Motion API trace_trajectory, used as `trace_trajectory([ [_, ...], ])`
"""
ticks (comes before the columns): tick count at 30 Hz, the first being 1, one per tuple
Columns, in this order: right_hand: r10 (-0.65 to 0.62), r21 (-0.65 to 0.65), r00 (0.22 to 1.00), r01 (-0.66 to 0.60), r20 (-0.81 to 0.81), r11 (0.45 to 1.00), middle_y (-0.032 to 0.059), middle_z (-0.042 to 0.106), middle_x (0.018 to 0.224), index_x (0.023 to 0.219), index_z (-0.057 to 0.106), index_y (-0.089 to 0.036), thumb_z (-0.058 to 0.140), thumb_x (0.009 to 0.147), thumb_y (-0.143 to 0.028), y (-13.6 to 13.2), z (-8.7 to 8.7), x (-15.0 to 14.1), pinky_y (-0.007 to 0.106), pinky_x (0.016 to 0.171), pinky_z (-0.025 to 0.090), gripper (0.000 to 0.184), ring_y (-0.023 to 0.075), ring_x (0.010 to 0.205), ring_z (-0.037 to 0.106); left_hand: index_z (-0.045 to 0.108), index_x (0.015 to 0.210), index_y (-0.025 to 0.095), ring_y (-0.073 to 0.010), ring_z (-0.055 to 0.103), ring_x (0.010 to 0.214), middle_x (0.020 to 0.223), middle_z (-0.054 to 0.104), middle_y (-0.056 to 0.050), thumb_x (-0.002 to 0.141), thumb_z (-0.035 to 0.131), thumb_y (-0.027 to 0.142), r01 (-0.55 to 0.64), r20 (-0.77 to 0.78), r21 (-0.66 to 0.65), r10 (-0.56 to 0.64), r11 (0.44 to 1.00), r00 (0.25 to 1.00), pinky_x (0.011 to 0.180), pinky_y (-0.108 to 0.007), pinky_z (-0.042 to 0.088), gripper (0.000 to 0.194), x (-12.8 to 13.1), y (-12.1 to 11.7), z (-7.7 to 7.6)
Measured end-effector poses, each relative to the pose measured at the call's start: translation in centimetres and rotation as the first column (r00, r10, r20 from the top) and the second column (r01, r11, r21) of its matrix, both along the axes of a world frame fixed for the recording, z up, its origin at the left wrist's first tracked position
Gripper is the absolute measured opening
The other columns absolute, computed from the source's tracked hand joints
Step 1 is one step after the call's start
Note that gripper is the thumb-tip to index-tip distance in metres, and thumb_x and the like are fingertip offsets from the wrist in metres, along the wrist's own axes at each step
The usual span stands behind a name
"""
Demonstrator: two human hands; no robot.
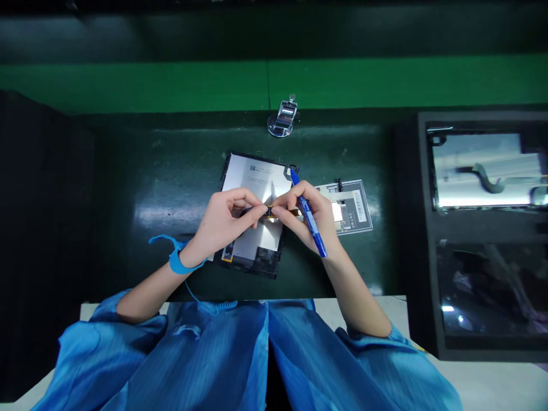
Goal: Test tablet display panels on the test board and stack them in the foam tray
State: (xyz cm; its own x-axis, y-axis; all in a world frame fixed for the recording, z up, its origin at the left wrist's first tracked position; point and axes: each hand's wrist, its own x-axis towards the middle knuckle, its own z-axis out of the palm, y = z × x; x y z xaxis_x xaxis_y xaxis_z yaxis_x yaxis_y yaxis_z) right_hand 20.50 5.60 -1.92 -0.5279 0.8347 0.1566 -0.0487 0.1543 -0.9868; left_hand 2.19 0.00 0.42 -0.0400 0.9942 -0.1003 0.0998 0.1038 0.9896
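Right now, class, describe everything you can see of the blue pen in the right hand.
The blue pen is a slim plastic-looking marker with a label band near its middle. It lies tucked across the right hand, held between the fingers, while thumb and forefinger pinch a small part. It slants from upper left, above the open tablet's corner, down to lower right past the wrist. Whether it is capped cannot be told.

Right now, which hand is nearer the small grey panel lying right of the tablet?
Right. The right hand, holding a blue pen, sits just beside the grey panel; the left hand is over the tablet, farther off.
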Motion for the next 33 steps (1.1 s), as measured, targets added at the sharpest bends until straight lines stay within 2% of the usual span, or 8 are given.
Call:
trace_trajectory([
  [5, -0.002, -0.007, 0.999, 0.002, 0.038, 1.0, -0.0009, 0.068, 0.079, 0.08, 0.047, -0.023, 0.075, 0.09, -0.045, -0.07, 0.05, -0.11, 0.027, 0.063, 0.05, 0.037, 0.013, 0.067, 0.063, 0.066, 0.073, 0.019, -0.0117, 0.061, 0.057, 0.062, 0.066, 0.0, 0.086, 0.071, 0.027, -0.036, -0.092, 0.064, 0.042, 0.997, 0.995, 0.056, -0.024, 0.046, 0.016, -0.04, -0.1, -0.3],
  [11, -0.003, -0.006, 0.999, 0.004, 0.046, 1.0, -0.0012, 0.068, 0.079, 0.079, 0.047, -0.023, 0.075, 0.089, -0.046, -0.07, 0.07, -0.03, 0.027, 0.061, 0.048, 0.038, 0.0123, 0.065, 0.06, 0.066, 0.075, 0.019, -0.012, 0.061, 0.058, 0.063, 0.066, 0.001, 0.087, 0.069, 0.026, -0.007, -0.139, 0.062, 0.016, 0.998, 0.99, 0.057, -0.025, 0.046, 0.014, -0.15, -0.14, -0.47],
  [19, 0.015, -0.005, 0.999, -0.015, 0.049, 1.0, -0.0015, 0.067, 0.08, 0.082, 0.047, -0.023, 0.074, 0.091, -0.04, -0.23, 0.05, -0.05, 0.028, 0.065, 0.048, 0.033, 0.0128, 0.068, 0.061, 0.064, 0.073, 0.019, -0.0118, 0.061, 0.057, 0.063, 0.065, 0.001, 0.088, 0.068, 0.024, 0.021, -0.185, 0.066, -0.008, 0.998, 0.983, 0.057, -0.026, 0.046, 0.015, -0.2, -0.23, -0.61],
  [23, 0.023, -0.003, 0.998, -0.023, 0.053, 1.0, -0.0014, 0.067, 0.082, 0.082, 0.047, -0.023, 0.075, 0.091, -0.039, -0.25, -0.19, -0.01, 0.028, 0.067, 0.049, 0.033, 0.0129, 0.07, 0.062, 0.064, 0.072, 0.019, -0.012, 0.06, 0.055, 0.059, 0.063, 0.001, 0.088, 0.067, 0.024, 0.034, -0.15, 0.034, -0.029, 0.999, 0.988, 0.054, -0.025, 0.044, 0.017, -0.21, -0.2, -0.71],
  [29, 0.11, -0.01, 0.994, -0.11, 0.007, 0.994, -0.0018, 0.067, 0.082, 0.084, 0.047, -0.023, 0.074, 0.09, -0.024, 0.08, -0.37, 0.35, 0.026, 0.065, 0.046, 0.027, 0.0117, 0.068, 0.06, 0.065, 0.072, 0.017, -0.0104, 0.059, 0.053, 0.057, 0.063, 0.0, 0.087, 0.068, 0.023, 0.085, -0.016, -0.032, -0.085, 0.996, 0.996, 0.052, -0.023, 0.043, 0.017, -0.3, 0.0, -0.67],
  [33, 0.14, -0.029, 0.99, -0.141, -0.015, 0.99, -0.0028, 0.065, 0.078, 0.079, 0.041, -0.023, 0.073, 0.086, -0.02, 0.08, -0.21, 0.28, 0.026, 0.067, 0.046, 0.032, 0.0117, 0.068, 0.058, 0.066, 0.073, 0.016, -0.0097, 0.059, 0.054, 0.058, 0.064, 0.0, 0.088, 0.068, 0.023, 0.123, 0.042, -0.056, -0.121, 0.991, 0.992, 0.055, -0.022, 0.044, 0.017, -0.23, -0.16, -0.73],
])
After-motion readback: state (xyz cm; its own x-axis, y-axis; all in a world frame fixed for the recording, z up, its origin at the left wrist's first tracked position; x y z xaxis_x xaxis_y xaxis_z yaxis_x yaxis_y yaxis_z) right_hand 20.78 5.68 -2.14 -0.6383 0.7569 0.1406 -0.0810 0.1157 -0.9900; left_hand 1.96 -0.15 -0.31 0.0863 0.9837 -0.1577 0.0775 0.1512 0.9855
